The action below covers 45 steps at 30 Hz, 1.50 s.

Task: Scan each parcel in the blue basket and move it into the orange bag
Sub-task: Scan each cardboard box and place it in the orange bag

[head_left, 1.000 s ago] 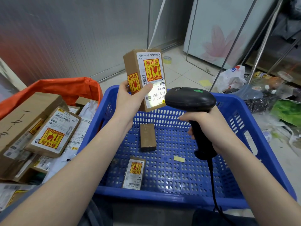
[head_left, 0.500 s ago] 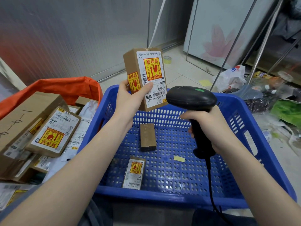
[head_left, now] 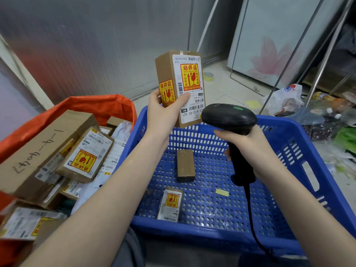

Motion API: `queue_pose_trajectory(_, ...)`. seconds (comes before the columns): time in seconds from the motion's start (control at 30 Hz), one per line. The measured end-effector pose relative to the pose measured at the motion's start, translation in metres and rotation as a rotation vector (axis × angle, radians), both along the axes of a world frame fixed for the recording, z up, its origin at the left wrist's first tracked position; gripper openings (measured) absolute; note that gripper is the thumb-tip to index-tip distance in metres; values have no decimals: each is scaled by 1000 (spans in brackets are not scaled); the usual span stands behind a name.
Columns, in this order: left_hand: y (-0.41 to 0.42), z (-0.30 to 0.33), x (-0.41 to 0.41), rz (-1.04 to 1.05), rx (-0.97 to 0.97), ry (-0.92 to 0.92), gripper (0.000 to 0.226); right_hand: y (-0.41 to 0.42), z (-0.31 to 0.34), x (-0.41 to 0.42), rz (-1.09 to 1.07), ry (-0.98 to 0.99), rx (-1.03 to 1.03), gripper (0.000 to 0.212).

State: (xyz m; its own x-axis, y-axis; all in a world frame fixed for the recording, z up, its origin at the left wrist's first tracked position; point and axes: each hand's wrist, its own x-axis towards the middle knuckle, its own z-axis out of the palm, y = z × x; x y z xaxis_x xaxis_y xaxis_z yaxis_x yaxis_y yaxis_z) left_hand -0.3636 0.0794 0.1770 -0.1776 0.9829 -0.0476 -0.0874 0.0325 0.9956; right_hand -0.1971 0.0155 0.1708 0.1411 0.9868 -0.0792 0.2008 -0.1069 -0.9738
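My left hand grips a brown cardboard parcel upright above the far rim of the blue basket, its white label with a yellow fragile sticker facing me. My right hand holds a black corded barcode scanner by the handle, its head just below and right of the parcel's label. Two small parcels lie on the basket floor: a plain brown one and one with a label. The orange bag on the left holds several boxes.
A small yellow paper scrap lies on the basket floor. Plastic bags and clutter cover the floor at the right. Metal rods lean against a white panel behind. A roll of tape lies on the tiles.
The parcel and my left hand have risen slightly and tilted a little. The scanner has edged closer to the label.
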Motion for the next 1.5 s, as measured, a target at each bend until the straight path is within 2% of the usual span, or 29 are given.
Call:
queue_pose_trajectory(0.17,-14,14,-41,-62,52,88,54,-1,14,-34,75,49,47,54)
queue_pose_trajectory(0.27,-27,18,-79,-82,85,210,56,-1,24,-61,96,68,60,52)
queue_pose_trajectory(0.67,-87,41,-251,-47,44,498,60,-14,52,-198,287,77,172,48)
queue_pose_trajectory(0.77,-103,41,-287,-93,30,588,55,-22,50,-231,334,123,185,50)
queue_pose_trajectory(0.83,-114,38,-308,-127,13,625,60,-29,46,-251,365,145,187,52)
queue_pose_trajectory(0.93,-128,26,-337,-143,-56,626,81,-39,34,-272,445,103,170,48)
queue_pose_trajectory(1.0,-136,14,-353,-152,-86,660,87,-42,23,-281,520,52,133,48)
queue_pose_trajectory(1.13,-146,-12,-374,-260,-121,904,67,-45,5,-299,634,-6,80,44)
queue_pose_trajectory(1.2,-148,-28,-382,-321,-130,1012,65,-46,-3,-305,663,1,38,45)
queue_pose_trajectory(1.4,-148,-78,-382,-432,-193,1081,64,-37,-33,-315,668,-68,-79,55)
queue_pose_trajectory(1.5,-143,-98,-373,-371,-174,1045,59,-31,-37,-313,669,-97,-111,59)
